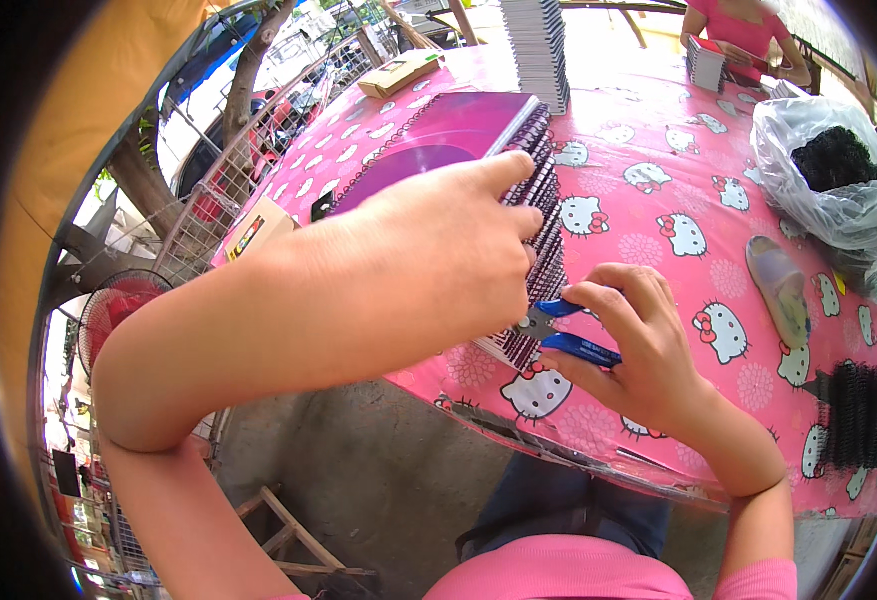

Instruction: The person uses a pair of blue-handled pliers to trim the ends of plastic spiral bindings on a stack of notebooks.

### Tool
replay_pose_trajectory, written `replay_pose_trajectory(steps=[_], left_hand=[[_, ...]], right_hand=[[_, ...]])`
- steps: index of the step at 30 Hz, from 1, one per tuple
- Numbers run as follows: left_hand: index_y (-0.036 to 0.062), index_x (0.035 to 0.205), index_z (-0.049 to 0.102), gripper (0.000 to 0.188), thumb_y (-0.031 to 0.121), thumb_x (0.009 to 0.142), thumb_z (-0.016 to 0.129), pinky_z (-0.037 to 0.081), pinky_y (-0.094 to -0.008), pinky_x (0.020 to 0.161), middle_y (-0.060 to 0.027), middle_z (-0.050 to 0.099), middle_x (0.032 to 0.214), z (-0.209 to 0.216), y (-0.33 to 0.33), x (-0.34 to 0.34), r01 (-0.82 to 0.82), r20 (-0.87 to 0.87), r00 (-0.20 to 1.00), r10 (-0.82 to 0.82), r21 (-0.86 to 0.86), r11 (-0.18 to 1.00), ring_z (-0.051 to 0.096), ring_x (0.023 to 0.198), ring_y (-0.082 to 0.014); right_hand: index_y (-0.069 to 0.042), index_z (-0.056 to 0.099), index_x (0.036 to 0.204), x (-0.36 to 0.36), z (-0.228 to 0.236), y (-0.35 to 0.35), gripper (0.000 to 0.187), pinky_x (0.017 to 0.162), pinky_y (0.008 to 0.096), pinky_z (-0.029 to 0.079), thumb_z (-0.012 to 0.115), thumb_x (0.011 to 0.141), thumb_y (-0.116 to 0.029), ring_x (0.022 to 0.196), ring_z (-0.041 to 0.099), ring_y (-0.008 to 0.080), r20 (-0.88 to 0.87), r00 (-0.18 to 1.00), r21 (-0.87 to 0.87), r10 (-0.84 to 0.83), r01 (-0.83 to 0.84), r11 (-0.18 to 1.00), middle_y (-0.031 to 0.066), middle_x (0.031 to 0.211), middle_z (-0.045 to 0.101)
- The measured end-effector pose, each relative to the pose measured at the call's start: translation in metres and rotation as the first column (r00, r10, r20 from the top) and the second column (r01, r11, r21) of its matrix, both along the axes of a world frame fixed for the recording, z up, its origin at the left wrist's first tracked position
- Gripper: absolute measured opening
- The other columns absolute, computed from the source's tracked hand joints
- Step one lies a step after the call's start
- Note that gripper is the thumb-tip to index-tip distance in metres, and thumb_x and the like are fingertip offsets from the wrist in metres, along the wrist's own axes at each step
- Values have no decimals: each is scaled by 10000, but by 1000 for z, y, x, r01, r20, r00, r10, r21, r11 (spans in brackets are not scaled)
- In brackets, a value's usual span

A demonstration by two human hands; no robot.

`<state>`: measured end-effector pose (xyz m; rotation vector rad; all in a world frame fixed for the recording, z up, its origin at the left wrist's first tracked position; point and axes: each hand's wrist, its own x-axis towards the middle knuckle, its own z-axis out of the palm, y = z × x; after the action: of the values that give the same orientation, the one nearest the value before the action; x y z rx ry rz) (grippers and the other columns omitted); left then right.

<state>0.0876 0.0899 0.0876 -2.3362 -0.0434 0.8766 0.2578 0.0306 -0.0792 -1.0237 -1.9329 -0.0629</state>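
Observation:
In front of me lies a stack of spiral-bound notebooks with purple covers, its coiled edge facing right. My left hand lies across the stack, fingers bent over the dark spiral coils. In my right hand is a pair of blue-handled pliers, its handles spread apart between thumb and fingers. The metal jaws are at the near end of the coils, just beside my left hand; whether they grip a wire cannot be made out. My left hand and forearm cover much of the top cover.
A tall stack of notebooks stands at the back. To the right are a clear plastic bag with black coils, an oval greyish object and loose black coils. Boxes lie at left. Another person handles notebooks across the pink-covered table.

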Motion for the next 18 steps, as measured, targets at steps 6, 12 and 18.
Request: replay_pose_trajectory(steps=[6,12,18], left_hand=[[115,1027,719,274,137,768,632,273,-412,1118,26,667,1175,6,8,-4,16,73,997,-11,-78,997,509,1229,-155],[131,965,730,220,158,768,636,311,-376,1063,52,683,1115,0,7,-2,-28,113,993,42,-127,992,525,1165,-143],[137,869,738,159,194,764,634,347,-324,959,106,691,1011,-9,5,2,5,61,998,-2,-34,999,500,1072,-132]], right_hand=[[-45,608,1041,-8,2,10,440,728,393,463,791,737,-305,848,579,280,-92,994,-11,63,-64,998,121,946,566],[4,659,890,11,12,35,399,534,277,485,742,834,-383,637,619,113,-673,738,-726,50,-672,147,34,728,648],[-18,615,1022,-1,-9,13,425,623,352,498,782,774,-320,738,622,240,-189,970,-148,152,-181,972,107,897,618]])
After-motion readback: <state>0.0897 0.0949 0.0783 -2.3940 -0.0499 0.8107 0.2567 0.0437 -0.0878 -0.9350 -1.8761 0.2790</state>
